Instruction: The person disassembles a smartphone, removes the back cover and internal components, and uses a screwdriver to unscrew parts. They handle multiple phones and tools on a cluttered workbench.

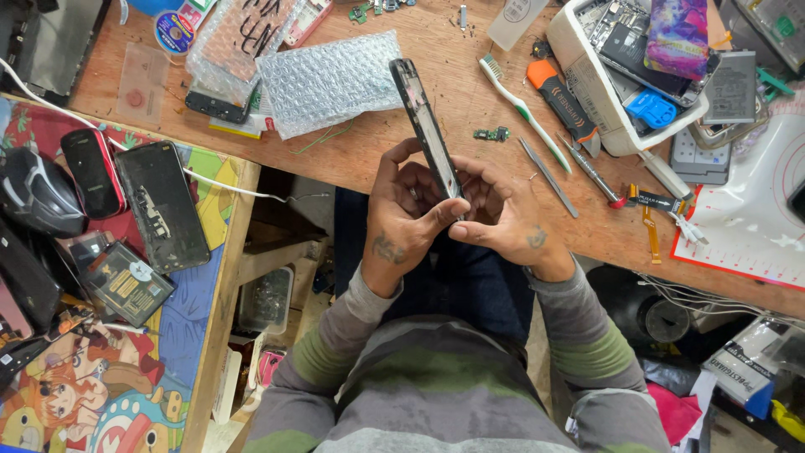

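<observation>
Both hands meet at the bench edge, over the lap, around a phone [425, 126] held edge-on to the camera, its lower end buried in the grip and its upper end standing free above the bubble wrap's [329, 80] right-hand corner. The left hand [401, 220] is closed around the lower end from the left, thumb laid across it; the right hand [501, 220] grasps the same end from the right, fingertips pressed to the edge. Neither palm is free, and no tool is in either hand. Judged from this hold, the work is a close handling of the phone's lower edge or seam, though the exact contact under the fingers is hidden. To do it well, the body should stay supported low by both hands, with pressure spread along the edge, since a thin frame held upright may bend or slip. Tweezers [547, 177] lie just right of the phone on the bench [352, 168], a small green board [491, 133] lies between phone and toothbrush [524, 111], and a white tray [587, 92] of parts stands farther right of the phone.
</observation>
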